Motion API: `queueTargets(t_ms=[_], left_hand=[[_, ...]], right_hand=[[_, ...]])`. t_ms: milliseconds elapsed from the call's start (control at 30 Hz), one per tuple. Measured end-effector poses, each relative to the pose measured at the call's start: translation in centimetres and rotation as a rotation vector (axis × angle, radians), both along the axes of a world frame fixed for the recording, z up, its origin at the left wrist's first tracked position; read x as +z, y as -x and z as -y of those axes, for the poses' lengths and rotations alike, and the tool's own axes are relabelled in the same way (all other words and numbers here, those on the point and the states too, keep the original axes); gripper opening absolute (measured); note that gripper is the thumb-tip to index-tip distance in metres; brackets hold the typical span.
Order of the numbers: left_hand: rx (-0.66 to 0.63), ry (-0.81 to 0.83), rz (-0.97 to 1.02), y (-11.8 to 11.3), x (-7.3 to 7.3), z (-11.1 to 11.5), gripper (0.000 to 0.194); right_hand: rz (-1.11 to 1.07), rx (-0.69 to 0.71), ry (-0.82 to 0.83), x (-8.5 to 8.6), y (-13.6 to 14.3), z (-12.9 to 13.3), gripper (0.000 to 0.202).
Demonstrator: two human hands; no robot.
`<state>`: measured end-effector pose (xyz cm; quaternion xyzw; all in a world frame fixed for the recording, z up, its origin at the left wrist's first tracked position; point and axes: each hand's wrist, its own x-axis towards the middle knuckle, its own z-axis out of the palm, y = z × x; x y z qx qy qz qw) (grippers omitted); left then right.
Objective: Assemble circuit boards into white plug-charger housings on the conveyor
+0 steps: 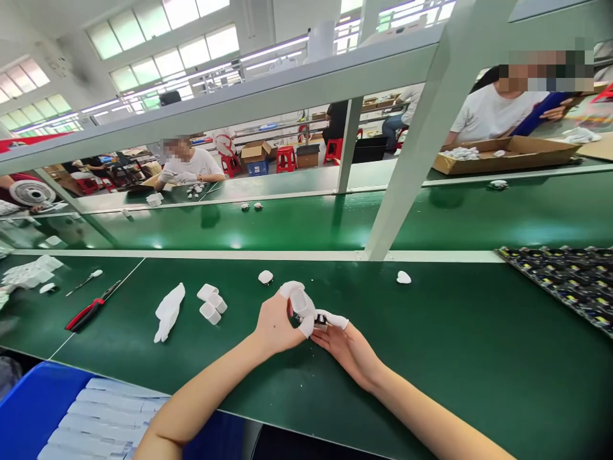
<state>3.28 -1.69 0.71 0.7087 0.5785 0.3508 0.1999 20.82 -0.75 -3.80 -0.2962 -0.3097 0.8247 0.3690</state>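
Observation:
Over the middle of the green table, my left hand [280,322] grips a white square housing [301,303] between its thumb and fingers, which wear white finger covers. Close beside it, my right hand [347,348] holds a small black and silver part [320,321], pinched with a covered thumb on top and fingers below. The two hands meet at these parts, so their contact is partly hidden. Several white housings [209,312] lie grouped to the left. A rounded white piece [265,277] rests beyond my left hand, and another white piece [403,277] sits farther right.
A white glove [170,312] and red-black pliers [90,310] lie left. Black parts fill a tray [565,281] at right. A blue bin [29,399] stands at lower left. Beyond the metal frame [407,160] runs a green belt [297,223], with people working behind it.

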Motion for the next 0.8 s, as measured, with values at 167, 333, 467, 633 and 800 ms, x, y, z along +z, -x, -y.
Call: queueTargets(t_ms=[167, 333, 467, 633, 800], left_hand=[[-0.183, -0.212, 0.176, 0.6, -3.6, 0.3, 0.049], [-0.250, -0.071, 0.091, -0.1, -3.9, 1.1, 0.038], [-0.311, 0.059, -0.158, -1.1, -4.4, 1.3, 0.038], [-0.339, 0.071, -0.335, -1.2, -5.5, 1.1, 0.042], [-0.379, -0.083, -0.330, -0.7, -5.5, 0.8, 0.044]], right_hand=[[0.039, -0.088, 0.019, 0.6, -0.4, -0.5, 0.031], [0.032, -0.203, -0.119, 1.4, -1.2, -1.2, 0.028], [-0.042, -0.155, -0.072, 1.3, -1.6, -1.0, 0.028], [-0.076, -0.097, 0.009, 1.7, -1.6, -0.3, 0.033], [-0.001, -0.093, -0.034, 2.9, -1.6, 0.3, 0.036]])
